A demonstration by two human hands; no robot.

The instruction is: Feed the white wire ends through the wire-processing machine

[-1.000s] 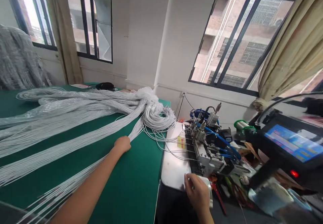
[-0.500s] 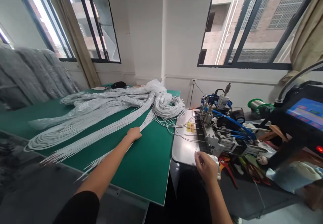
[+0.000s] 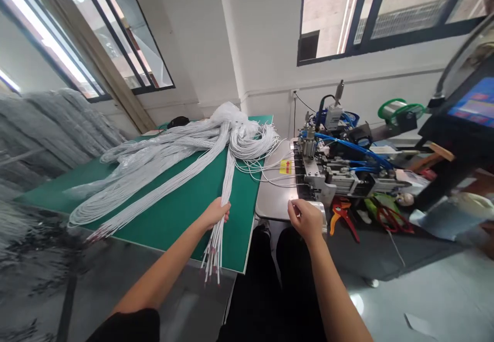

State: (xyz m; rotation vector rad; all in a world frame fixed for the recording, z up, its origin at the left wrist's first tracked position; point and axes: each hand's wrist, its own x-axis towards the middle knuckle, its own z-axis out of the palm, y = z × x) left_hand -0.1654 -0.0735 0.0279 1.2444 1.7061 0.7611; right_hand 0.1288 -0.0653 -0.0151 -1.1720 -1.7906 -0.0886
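Green tabletop (image 3: pixel 165 218), both hands (image 3: pixel 216 213) (image 3: pixel 307 219) forward, well apart

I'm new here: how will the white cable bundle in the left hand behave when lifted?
The white cable bundle is probably floppy, since cables beside it lie coiled. Its ends may fan apart: they splay beyond the left hand.

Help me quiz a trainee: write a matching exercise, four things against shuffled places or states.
1. bundle of thin white wires
2. red-and-orange handled tool
3. round green plastic spool
4. small yellow rectangular label

A. wound with silvery material
B. on the pale metal plate
C. on the dark flat surface
D. in the left hand's grip

Pairs: 1-D, 2-C, 3-A, 4-B
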